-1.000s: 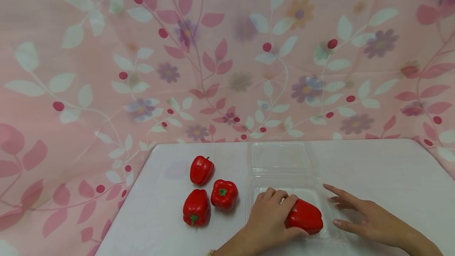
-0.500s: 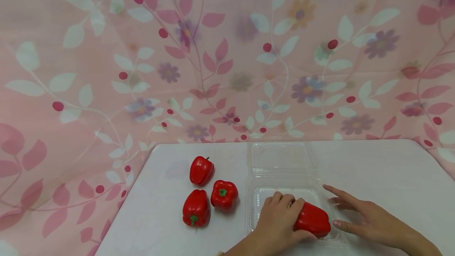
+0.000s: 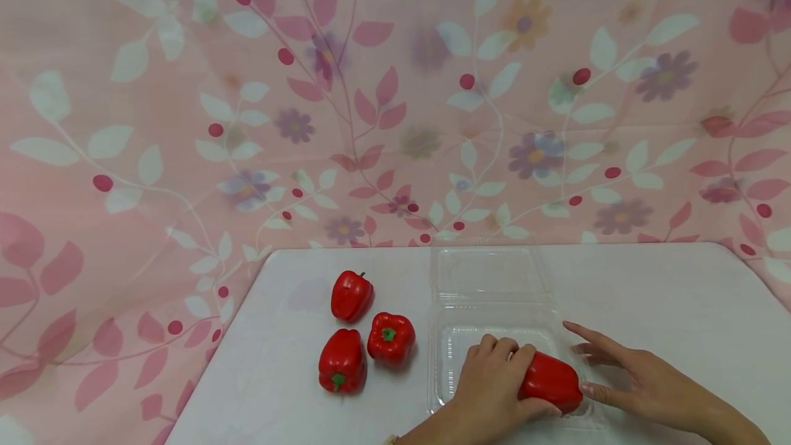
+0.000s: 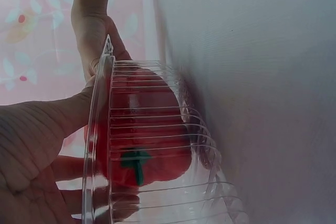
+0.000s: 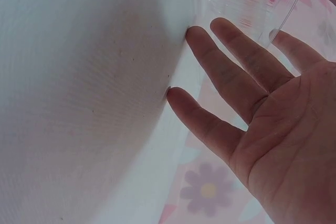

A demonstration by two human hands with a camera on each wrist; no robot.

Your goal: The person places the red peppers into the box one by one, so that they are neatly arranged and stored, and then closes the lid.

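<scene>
My left hand (image 3: 491, 386) grips a red bell pepper (image 3: 551, 383), which lies on its side in the right part of a clear plastic clamshell box (image 3: 448, 362). Through the box's ribbed wall, the left wrist view shows the green stem (image 4: 137, 163) of that bell pepper. The right hand (image 3: 643, 383) stands at the box's right edge with its fingers extended, its thumb close to the bell pepper's end. In the right wrist view, the right hand's fingers (image 5: 226, 77) are spread beside the box and hold nothing.
Left of the box, three more red bell peppers lie on the white table (image 3: 266, 362): one at the back (image 3: 351, 297), one at the front (image 3: 342, 361) and one nearest the box (image 3: 391, 338). The box's lid (image 3: 485, 272) lies folded back. A flowered curtain (image 3: 395, 88) hangs behind.
My left hand has moved the bell pepper to the right inside the box, toward the right hand. The right hand has hardly moved.
</scene>
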